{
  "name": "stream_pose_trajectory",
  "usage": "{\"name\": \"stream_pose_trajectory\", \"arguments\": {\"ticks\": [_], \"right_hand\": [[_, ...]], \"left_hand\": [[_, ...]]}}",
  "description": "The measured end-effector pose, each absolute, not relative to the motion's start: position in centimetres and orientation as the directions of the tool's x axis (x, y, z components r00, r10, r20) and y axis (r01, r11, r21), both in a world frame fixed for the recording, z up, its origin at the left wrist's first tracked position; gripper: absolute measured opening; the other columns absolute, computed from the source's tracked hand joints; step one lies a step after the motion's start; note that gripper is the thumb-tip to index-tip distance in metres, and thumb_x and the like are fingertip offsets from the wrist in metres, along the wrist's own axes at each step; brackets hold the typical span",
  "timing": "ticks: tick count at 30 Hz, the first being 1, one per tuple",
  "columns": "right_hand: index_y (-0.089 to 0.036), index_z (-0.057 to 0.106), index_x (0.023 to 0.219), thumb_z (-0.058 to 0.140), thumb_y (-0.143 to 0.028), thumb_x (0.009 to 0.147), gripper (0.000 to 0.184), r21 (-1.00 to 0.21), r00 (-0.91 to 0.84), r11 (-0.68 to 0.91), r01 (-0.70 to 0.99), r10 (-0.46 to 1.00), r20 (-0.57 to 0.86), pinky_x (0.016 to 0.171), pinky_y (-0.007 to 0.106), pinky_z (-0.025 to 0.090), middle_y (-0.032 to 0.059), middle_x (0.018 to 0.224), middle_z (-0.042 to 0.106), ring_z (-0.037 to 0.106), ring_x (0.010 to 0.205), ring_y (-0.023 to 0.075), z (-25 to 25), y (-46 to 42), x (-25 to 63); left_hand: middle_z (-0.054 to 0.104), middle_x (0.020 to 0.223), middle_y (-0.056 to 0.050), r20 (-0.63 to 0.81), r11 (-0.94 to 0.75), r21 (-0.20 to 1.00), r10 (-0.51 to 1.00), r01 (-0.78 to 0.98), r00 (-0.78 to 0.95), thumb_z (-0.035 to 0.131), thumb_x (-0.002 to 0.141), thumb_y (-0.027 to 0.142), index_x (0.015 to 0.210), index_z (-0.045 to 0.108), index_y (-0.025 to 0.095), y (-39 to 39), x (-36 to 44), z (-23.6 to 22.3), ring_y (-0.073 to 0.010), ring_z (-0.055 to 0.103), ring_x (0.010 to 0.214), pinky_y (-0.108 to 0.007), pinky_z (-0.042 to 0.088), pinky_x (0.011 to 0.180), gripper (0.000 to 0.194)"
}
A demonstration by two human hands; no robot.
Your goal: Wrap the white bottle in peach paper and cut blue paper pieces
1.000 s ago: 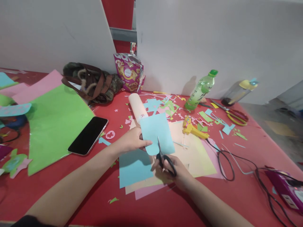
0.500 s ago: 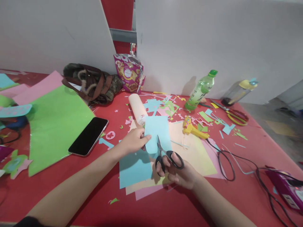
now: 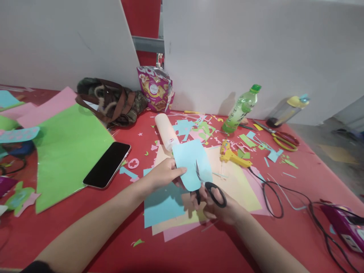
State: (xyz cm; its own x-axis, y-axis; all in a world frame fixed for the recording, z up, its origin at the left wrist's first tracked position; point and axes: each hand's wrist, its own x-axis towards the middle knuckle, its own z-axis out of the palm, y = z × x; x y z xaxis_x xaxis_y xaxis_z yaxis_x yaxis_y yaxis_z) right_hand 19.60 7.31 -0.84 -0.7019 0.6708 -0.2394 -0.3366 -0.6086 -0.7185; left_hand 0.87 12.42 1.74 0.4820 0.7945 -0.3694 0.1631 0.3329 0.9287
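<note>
My left hand (image 3: 167,172) pinches a light blue paper sheet (image 3: 187,159) by its left edge, thumb on top. The sheet's lower corners look rounded. My right hand (image 3: 216,203) grips black-handled scissors (image 3: 217,194), fingers through the loops. One blade lies over the sheet, the other seems hidden beneath it, so the paper sits between them. Under both hands lies a stack of coloured sheets, with a blue sheet (image 3: 162,204) at its left. A pale cylindrical bottle (image 3: 165,131) lies just beyond the held sheet.
A phone (image 3: 107,165) rests on a green sheet (image 3: 68,151) at left. Paper scraps (image 3: 199,129) litter the back. To the right are a yellow glue gun (image 3: 234,157) with a looping cord, a green bottle (image 3: 241,108), larger scissors (image 3: 284,140) and a purple box (image 3: 345,227).
The held blue sheet has turned and shifted slightly right and toward me. My left hand moved with it, and the scissors moved a little right.
</note>
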Motion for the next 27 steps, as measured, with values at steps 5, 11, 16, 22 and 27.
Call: {"name": "stream_pose_trajectory", "arguments": {"ticks": [5,11,16,22,27], "right_hand": [[-0.016,0.048,0.070,0.054,-0.060,0.063,0.044,-0.885,-0.628,-0.421,-0.199,0.748,-0.214,0.040,0.020,0.024,0.0032,0.067,0.053,0.045,0.051,0.0097,-0.79,7.11,18.85],[-0.015,0.048,0.070,0.052,-0.063,0.062,0.048,-0.936,-0.594,-0.333,-0.112,0.778,-0.205,0.043,0.021,0.028,0.0006,0.061,0.051,0.036,0.045,0.0061,-1.08,7.14,18.64],[-0.016,0.046,0.066,0.048,-0.065,0.062,0.050,-0.941,-0.619,-0.317,-0.121,0.765,-0.178,0.044,0.022,0.027,0.0011,0.060,0.050,0.036,0.046,0.0072,-1.06,7.13,18.73],[-0.015,0.048,0.069,0.045,-0.065,0.065,0.051,-0.951,-0.606,-0.290,-0.104,0.777,-0.171,0.043,0.023,0.024,0.0016,0.060,0.050,0.035,0.046,0.0073,-1.39,6.99,18.77],[-0.016,0.048,0.071,0.046,-0.064,0.066,0.048,-0.959,-0.575,-0.271,-0.081,0.799,-0.178,0.043,0.023,0.025,-0.0003,0.058,0.049,0.035,0.046,0.0074,-1.66,6.76,18.69]], "left_hand": [[0.061,0.059,-0.002,-0.344,0.277,0.938,0.809,0.207,0.476,0.047,0.075,0.025,0.068,0.053,0.013,12.51,0.78,1.68,-0.0108,0.056,0.049,-0.023,0.044,0.051,0.015],[0.061,0.054,-0.003,-0.345,0.237,0.933,0.804,0.271,0.485,0.049,0.074,0.027,0.063,0.056,0.012,12.70,0.35,1.50,-0.0118,0.056,0.050,-0.023,0.044,0.052,0.021],[0.061,0.055,-0.003,-0.379,0.357,0.922,0.766,0.148,0.519,0.052,0.071,0.026,0.066,0.056,0.011,12.89,0.31,1.46,-0.0107,0.055,0.046,-0.023,0.043,0.049,0.017],[0.060,0.055,-0.002,-0.383,0.329,0.924,0.774,0.196,0.504,0.052,0.070,0.024,0.064,0.056,0.012,12.79,0.37,1.49,-0.0105,0.054,0.048,-0.022,0.043,0.050,0.015],[0.061,0.058,-0.002,-0.366,0.272,0.928,0.791,0.254,0.491,0.050,0.070,0.023,0.064,0.056,0.012,12.56,0.41,1.52,-0.0111,0.055,0.052,-0.022,0.043,0.053,0.014]]}}
